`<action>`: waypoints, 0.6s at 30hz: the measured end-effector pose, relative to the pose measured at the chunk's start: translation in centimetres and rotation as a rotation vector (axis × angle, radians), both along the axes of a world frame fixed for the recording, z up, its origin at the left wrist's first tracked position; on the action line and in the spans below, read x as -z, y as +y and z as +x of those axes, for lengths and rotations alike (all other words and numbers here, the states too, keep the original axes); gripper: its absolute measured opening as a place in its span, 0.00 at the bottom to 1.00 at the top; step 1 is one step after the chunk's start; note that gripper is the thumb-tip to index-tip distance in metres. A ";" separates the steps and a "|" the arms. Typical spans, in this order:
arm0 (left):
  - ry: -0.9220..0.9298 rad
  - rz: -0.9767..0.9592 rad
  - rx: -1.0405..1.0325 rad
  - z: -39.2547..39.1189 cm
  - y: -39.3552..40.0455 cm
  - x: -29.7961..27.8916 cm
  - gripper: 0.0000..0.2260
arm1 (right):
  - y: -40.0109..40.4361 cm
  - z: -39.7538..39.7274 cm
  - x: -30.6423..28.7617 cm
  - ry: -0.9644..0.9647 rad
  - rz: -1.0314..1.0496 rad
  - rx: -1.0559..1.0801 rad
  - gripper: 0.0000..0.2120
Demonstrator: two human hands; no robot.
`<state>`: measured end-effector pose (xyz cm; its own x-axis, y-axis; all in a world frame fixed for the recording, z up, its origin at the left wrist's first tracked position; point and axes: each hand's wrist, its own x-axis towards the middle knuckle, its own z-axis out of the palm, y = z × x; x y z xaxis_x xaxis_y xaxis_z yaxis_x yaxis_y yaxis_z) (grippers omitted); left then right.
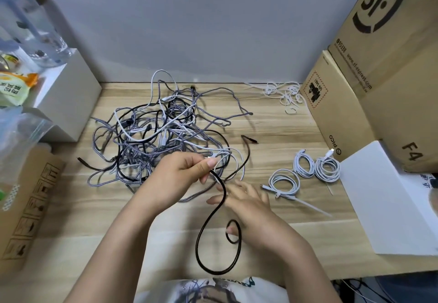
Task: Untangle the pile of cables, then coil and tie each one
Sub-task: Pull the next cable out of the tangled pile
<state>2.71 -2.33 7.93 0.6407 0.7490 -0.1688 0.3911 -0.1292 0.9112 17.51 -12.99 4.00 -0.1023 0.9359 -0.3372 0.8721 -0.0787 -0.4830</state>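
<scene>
A tangled pile of cables [151,136], grey braided, white and black, lies on the wooden table [272,134]. My left hand [182,172] pinches a black cable [208,227] near its end, just in front of the pile. The black cable hangs down in a long loop and curls round the thumb of my right hand [248,210]. That hand's fingers are spread and fairly straight. Three coiled white cables [305,170] lie to the right, the nearest with a white tie sticking out.
Loose white ties [284,94] lie at the back right. Cardboard boxes [369,84] stand along the right, with a white box [388,198] in front of them. A white box [68,98], a plastic bag and a cardboard box [28,203] crowd the left.
</scene>
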 end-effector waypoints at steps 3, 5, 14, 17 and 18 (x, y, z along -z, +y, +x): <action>0.022 0.025 -0.056 -0.2 0.0 -0.3 0.20 | -0.2 0.1 -1.5 0.058 0.008 0.050 0.35; 0.029 0.049 -0.090 -0.4 0.0 -0.6 0.20 | -0.2 0.0 -2.5 0.488 0.010 0.232 0.32; -0.279 -0.274 -0.108 0.8 -0.8 -1.8 0.20 | 0.3 -1.2 -4.1 1.343 0.176 0.653 0.09; -0.496 -0.742 0.041 1.0 -1.5 -1.5 0.20 | 0.7 -0.7 -5.0 1.419 0.309 0.750 0.10; -0.603 -0.925 0.148 1.0 -1.7 -1.4 0.18 | 0.8 -0.7 -5.2 1.410 0.341 0.754 0.10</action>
<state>3.75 -4.04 9.36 0.8786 0.4046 -0.2536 -0.1106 0.6892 0.7161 16.79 -12.18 9.22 0.3559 0.9211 -0.1577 -0.4335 0.0132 -0.9011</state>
